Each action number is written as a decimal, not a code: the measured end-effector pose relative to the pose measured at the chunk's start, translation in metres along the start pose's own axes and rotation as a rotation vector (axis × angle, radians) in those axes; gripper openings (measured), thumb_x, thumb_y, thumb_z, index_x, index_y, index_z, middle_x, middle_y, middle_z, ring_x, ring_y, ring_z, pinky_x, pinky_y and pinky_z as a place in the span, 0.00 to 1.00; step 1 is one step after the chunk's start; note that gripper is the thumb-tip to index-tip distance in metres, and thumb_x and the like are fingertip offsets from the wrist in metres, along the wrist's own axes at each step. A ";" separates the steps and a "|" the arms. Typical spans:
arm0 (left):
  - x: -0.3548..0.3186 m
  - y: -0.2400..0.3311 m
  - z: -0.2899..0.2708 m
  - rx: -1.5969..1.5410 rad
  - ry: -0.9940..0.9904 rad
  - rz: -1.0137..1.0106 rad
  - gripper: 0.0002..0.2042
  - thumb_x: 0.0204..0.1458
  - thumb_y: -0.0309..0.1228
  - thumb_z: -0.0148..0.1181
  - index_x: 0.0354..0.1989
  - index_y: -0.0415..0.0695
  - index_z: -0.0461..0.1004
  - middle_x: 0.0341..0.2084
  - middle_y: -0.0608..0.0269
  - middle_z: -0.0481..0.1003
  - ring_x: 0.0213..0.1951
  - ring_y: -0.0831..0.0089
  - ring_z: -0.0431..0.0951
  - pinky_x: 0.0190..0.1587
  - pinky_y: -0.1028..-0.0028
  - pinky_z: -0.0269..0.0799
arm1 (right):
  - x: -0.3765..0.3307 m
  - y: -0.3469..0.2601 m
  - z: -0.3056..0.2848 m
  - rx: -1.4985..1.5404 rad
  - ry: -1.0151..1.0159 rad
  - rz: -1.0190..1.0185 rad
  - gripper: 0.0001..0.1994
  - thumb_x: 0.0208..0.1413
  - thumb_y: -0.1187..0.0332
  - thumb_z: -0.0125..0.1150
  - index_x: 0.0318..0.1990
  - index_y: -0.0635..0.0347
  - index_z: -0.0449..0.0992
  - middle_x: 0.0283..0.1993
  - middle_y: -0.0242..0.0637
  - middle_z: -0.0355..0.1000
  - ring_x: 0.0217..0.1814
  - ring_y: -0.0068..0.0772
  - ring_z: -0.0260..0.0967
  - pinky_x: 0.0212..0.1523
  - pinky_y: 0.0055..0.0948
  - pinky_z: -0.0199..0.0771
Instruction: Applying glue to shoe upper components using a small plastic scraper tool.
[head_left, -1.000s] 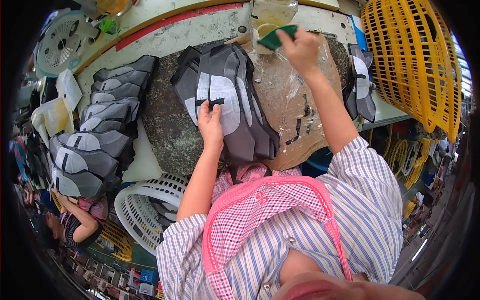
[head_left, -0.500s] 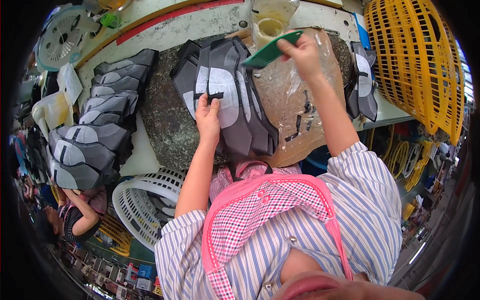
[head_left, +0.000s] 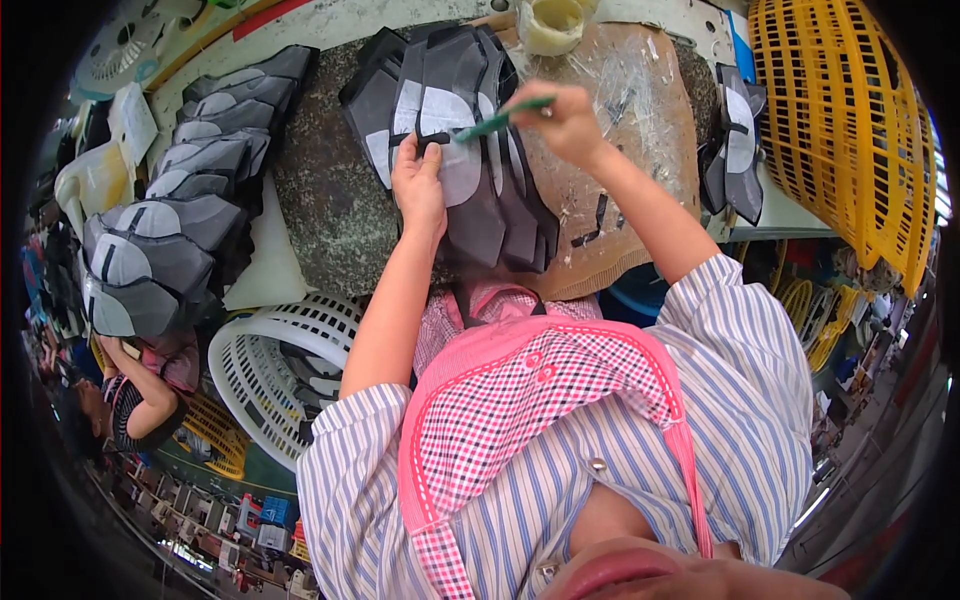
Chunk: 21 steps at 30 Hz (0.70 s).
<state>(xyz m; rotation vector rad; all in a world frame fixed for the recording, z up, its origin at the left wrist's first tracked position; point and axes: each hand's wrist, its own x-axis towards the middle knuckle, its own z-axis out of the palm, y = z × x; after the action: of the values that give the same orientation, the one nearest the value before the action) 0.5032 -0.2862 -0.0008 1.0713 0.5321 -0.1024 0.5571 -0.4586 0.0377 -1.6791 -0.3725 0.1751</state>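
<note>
At upper centre, steady the grey panels (head_left: 474, 222) with the left hand (head_left: 419, 190) (pinching or pressing, I can't tell). The right hand (head_left: 563, 124) grips a green scraper (head_left: 487, 127), best kept low.

A pale, worn workbench (head_left: 265, 260) spreads across the upper half, with a red strip (head_left: 268, 15) and a wooden rail (head_left: 200, 45) along its edge at eleven o'clock. A white fan (head_left: 115, 50) stands at ten. Green floor (head_left: 265, 482) shows towards eight, near a white perforated basket (head_left: 255, 405); farther off, around half past seven, sits a small, crowded row of equipment (head_left: 200, 530). A large yellow basket (head_left: 840, 130) leans at two, and more yellow baskets (head_left: 835, 330) gather at three. Bright light enters at half past two; a light strip (head_left: 812, 508) glows at four.
</note>
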 end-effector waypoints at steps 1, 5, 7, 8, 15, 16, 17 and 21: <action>0.002 -0.002 0.002 -0.002 0.004 0.005 0.11 0.46 0.21 0.45 0.40 0.37 0.62 0.33 0.67 0.66 0.35 0.81 0.64 0.40 0.83 0.57 | -0.010 0.004 0.002 0.001 -0.005 -0.004 0.05 0.36 0.79 0.55 0.24 0.62 0.70 0.19 0.31 0.66 0.24 0.21 0.64 0.25 0.18 0.63; -0.001 -0.008 0.004 0.060 0.066 0.084 0.12 0.46 0.21 0.46 0.41 0.36 0.62 0.34 0.65 0.66 0.36 0.80 0.64 0.40 0.82 0.58 | -0.043 -0.002 -0.002 -0.247 -0.353 -0.072 0.06 0.34 0.79 0.55 0.23 0.60 0.69 0.19 0.36 0.66 0.23 0.30 0.65 0.24 0.23 0.62; 0.001 -0.005 0.002 0.023 0.026 0.043 0.12 0.46 0.21 0.46 0.41 0.37 0.62 0.34 0.64 0.66 0.35 0.80 0.65 0.40 0.82 0.58 | -0.022 -0.018 -0.006 -0.118 0.041 -0.061 0.05 0.34 0.80 0.55 0.23 0.61 0.69 0.21 0.37 0.66 0.23 0.30 0.65 0.24 0.23 0.62; -0.001 -0.006 0.001 0.009 0.038 0.042 0.11 0.46 0.21 0.46 0.40 0.37 0.62 0.33 0.65 0.66 0.35 0.80 0.65 0.39 0.82 0.58 | -0.019 -0.014 -0.002 -0.113 0.099 -0.096 0.05 0.34 0.80 0.55 0.23 0.61 0.70 0.21 0.39 0.66 0.23 0.33 0.64 0.24 0.24 0.63; -0.001 -0.007 0.006 0.054 0.064 0.087 0.12 0.46 0.21 0.46 0.41 0.35 0.61 0.32 0.64 0.67 0.34 0.80 0.65 0.38 0.82 0.59 | -0.071 -0.016 0.001 -0.417 -0.282 -0.123 0.05 0.34 0.75 0.58 0.22 0.59 0.68 0.20 0.35 0.65 0.23 0.35 0.64 0.23 0.26 0.62; 0.000 -0.008 0.004 0.044 0.065 0.087 0.12 0.46 0.22 0.46 0.41 0.35 0.61 0.32 0.64 0.67 0.33 0.80 0.65 0.37 0.82 0.59 | -0.061 -0.024 0.002 -0.410 -0.286 -0.115 0.05 0.34 0.75 0.58 0.22 0.59 0.68 0.20 0.35 0.65 0.23 0.35 0.64 0.23 0.26 0.62; -0.004 -0.008 0.000 0.047 0.074 0.079 0.12 0.46 0.22 0.46 0.41 0.35 0.61 0.32 0.64 0.67 0.33 0.80 0.65 0.37 0.82 0.59 | -0.046 -0.028 0.006 -0.348 -0.117 -0.149 0.05 0.34 0.76 0.58 0.22 0.59 0.69 0.20 0.35 0.65 0.23 0.35 0.65 0.23 0.25 0.62; 0.003 -0.012 0.001 0.052 0.093 0.090 0.14 0.46 0.23 0.48 0.42 0.34 0.61 0.33 0.64 0.67 0.34 0.80 0.65 0.38 0.82 0.59 | -0.051 -0.011 0.014 -0.392 -0.070 -0.248 0.06 0.34 0.78 0.57 0.23 0.59 0.70 0.21 0.36 0.66 0.23 0.34 0.65 0.23 0.22 0.63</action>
<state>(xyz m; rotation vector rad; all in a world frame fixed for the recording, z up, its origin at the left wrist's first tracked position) 0.5023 -0.2926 -0.0112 1.1535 0.5666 0.0126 0.5036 -0.4613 0.0415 -1.9953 -0.6979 -0.0271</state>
